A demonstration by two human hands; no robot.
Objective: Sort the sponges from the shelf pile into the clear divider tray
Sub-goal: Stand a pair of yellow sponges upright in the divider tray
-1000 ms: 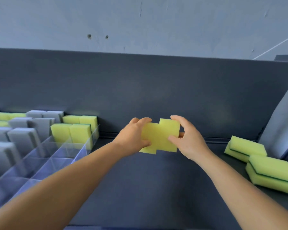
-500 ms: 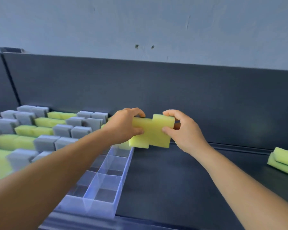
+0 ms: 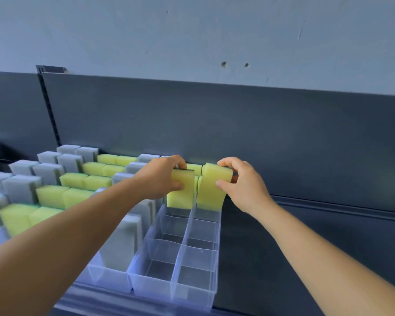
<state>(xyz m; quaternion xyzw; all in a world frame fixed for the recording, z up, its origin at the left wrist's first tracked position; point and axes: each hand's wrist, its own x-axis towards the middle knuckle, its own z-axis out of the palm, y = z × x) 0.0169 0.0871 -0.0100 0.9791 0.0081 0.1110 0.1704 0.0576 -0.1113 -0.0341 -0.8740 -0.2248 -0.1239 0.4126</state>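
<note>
Your left hand (image 3: 162,179) grips one yellow sponge (image 3: 181,190) upright, thumb on its front face, and your right hand (image 3: 242,181) pinches a second yellow sponge (image 3: 211,187) just beside it. Both sponges stand on end over the far compartments of the clear divider tray (image 3: 192,258), side by side. Grey sponges (image 3: 21,185) and yellow ones fill the rows to the left on the dark shelf (image 3: 306,247).

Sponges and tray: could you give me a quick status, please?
Left hand grips one yellow sponge, right hand another. Both upright over the clear divider tray, far right cells. Nothing blocking.
</note>
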